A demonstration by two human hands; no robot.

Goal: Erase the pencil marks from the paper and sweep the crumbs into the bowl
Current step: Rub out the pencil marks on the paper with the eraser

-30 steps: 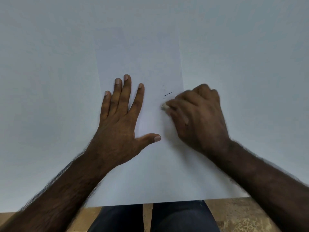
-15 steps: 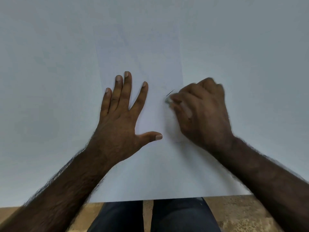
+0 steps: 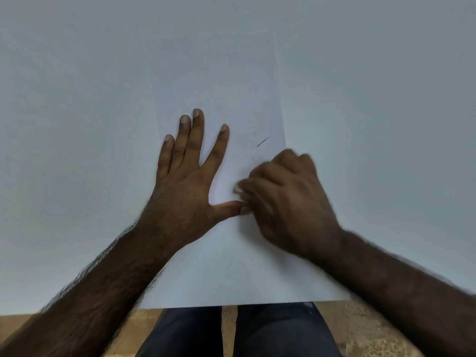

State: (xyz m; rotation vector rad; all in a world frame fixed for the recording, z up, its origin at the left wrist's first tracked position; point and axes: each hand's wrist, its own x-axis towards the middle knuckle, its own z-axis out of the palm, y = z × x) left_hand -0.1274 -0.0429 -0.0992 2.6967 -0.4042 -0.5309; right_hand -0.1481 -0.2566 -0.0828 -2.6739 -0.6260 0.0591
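Brownish flooring (image 3: 360,331) is showing at the near edge, with dark trouser legs (image 3: 257,333) cutting out of the bottom of the view, both forearms running off the lower corners. Beyond them a pale table (image 3: 77,150) is filling the rest, its far side and edges lying outside the view. The paper (image 3: 219,274) is lying on it, its near edge hanging just past the table edge and its far end fading into the pale surface, hard to trace. The left hand (image 3: 185,191) is pressing flat on the sheet, fingers straight and spread, thumb stretching right to touch the right hand (image 3: 288,202). That hand is blurring; its fingers are curling tightly and pinching a small pale eraser (image 3: 236,189), only the tip peeking out at the fingertips, resting on the paper. Just beyond the right knuckles a short dark pencil mark (image 3: 263,141) is slanting, with a fainter speck (image 3: 252,157) nearer the fingers.
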